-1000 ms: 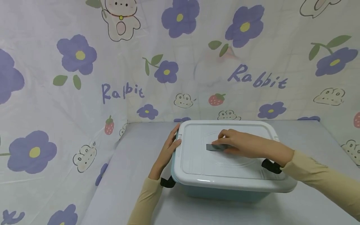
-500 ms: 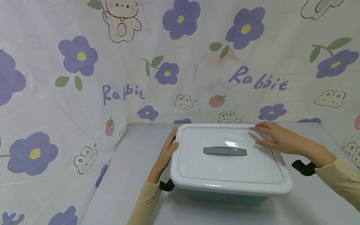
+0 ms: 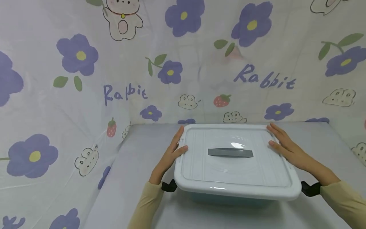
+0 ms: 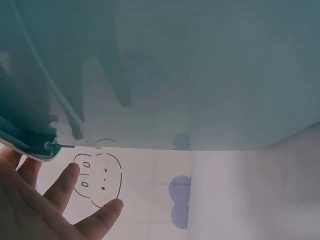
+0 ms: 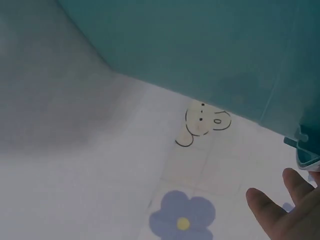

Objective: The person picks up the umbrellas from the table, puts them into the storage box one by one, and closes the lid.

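A storage box stands on the table with a white lid (image 3: pixel 228 173) on top and a teal body (image 3: pixel 228 199) beneath. A grey handle (image 3: pixel 230 153) lies flat across the lid's middle. My left hand (image 3: pixel 169 155) rests at the lid's left edge, thumb over the rim. On the opposite edge rests my right hand (image 3: pixel 290 152), thumb and fingertips over the rim. Both wrist views look along the box's teal side wall (image 4: pixel 210 75), with the left hand's fingers (image 4: pixel 64 187) and the right hand's fingers (image 5: pixel 267 207) spread near the rim.
A pale table (image 3: pixel 134 178) carries the box. Behind and to the left hangs a white curtain (image 3: pixel 200 70) printed with purple flowers, rabbits and strawberries. Black straps (image 3: pixel 311 189) circle both wrists.
My right hand has let go of the grey handle and moved right to the lid's right edge. The handle now lies uncovered. The left hand has stayed at the left edge.
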